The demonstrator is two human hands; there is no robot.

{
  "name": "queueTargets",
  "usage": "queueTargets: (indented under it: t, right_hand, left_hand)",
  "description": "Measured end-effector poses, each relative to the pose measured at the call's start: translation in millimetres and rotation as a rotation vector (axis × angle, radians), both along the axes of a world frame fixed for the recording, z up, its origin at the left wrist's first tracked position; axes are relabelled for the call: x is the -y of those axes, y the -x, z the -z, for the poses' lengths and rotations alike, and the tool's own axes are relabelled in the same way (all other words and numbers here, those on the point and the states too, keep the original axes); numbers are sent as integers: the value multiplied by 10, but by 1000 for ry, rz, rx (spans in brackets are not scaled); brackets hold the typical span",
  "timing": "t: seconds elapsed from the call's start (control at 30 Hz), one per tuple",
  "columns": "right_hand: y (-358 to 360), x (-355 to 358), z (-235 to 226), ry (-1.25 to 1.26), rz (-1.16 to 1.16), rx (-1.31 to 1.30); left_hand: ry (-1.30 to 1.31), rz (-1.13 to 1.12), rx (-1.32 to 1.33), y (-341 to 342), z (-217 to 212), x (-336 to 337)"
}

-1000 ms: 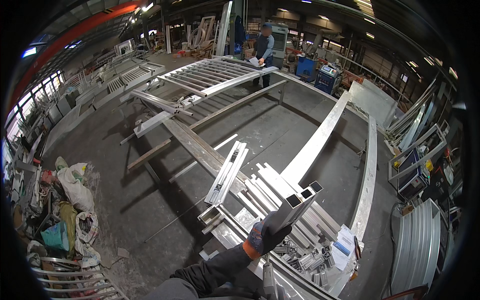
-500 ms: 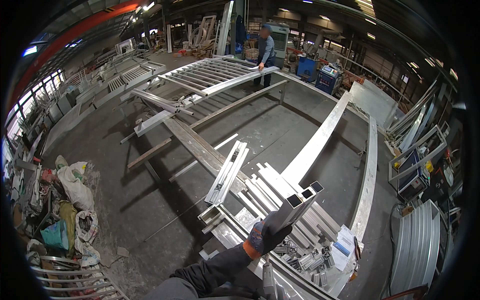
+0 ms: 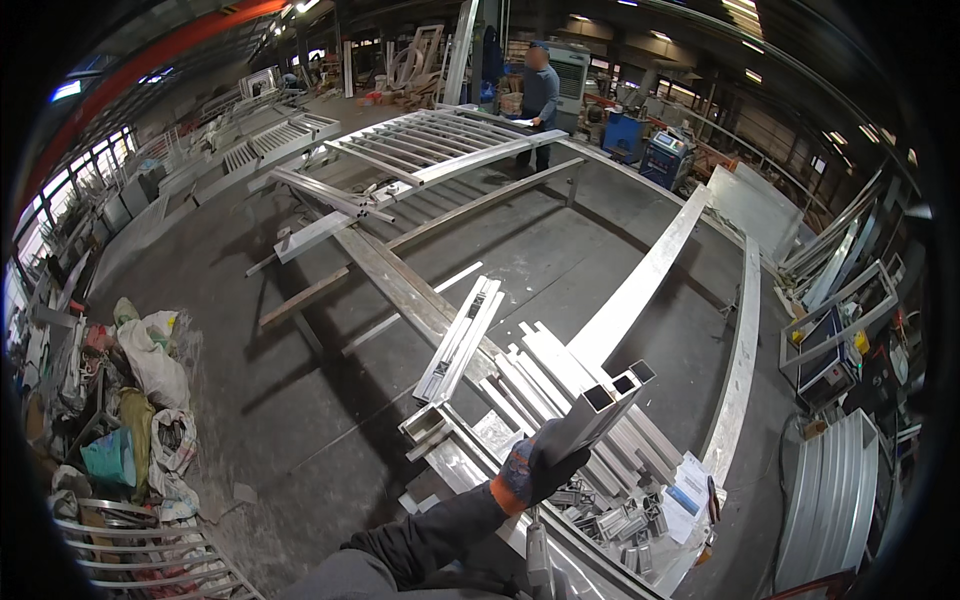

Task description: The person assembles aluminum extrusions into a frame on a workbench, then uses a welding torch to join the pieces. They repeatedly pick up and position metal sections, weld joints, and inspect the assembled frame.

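My left hand [image 3: 540, 468], in a grey glove with an orange cuff, is closed around some rectangular aluminium tubes [image 3: 580, 425]. Their hollow ends tilt up and to the right, above the workbench. Under and beyond them lies a stack of cut aluminium bars [image 3: 540, 375]. Small metal brackets [image 3: 628, 520] lie heaped to the right of my wrist, beside a printed sheet [image 3: 688, 497]. A grey tool [image 3: 538, 555], perhaps a power driver, points upward below my hand; what holds it is hidden. My right hand cannot be made out.
Long aluminium beams [image 3: 645, 275] and a steel bench frame [image 3: 400, 275] run away from me. A co-worker [image 3: 540, 95] stands behind a barred railing panel [image 3: 430, 140]. Sacks [image 3: 155, 370] lie at the left, curved metal panels [image 3: 832, 505] at the right.
The view has shifted slightly. My left hand keeps its hold on the tubes. Across the frame, the co-worker stands more upright, with the hand raised off the railing.
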State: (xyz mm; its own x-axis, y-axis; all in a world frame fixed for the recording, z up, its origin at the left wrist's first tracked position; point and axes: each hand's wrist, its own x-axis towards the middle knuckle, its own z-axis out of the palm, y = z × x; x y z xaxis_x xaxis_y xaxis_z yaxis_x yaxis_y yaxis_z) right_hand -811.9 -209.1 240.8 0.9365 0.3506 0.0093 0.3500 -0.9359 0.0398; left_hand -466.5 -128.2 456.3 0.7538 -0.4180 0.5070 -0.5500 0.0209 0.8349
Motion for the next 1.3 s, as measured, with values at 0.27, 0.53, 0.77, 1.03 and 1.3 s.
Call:
queueTargets:
  t: [0.27,0.53,0.77,1.03,1.3]
  right_hand:
    - [38,97,5,53,-93,73]
    - [49,126,137,-98,-18,116]
    - [14,119,60,23,-123,238]
    - [-249,-45,-330,-333,315,-25]
    - [-388,-192,-549,-273,285,45]
  left_hand:
    - [30,-57,119,-13,28,14]
    - [65,-88,150,-60,96,0]
    - [45,-65,80,-62,78,-74]
    - [276,29,-162,-82,246,-23]
    - [434,101,-378,-121,564,-208]
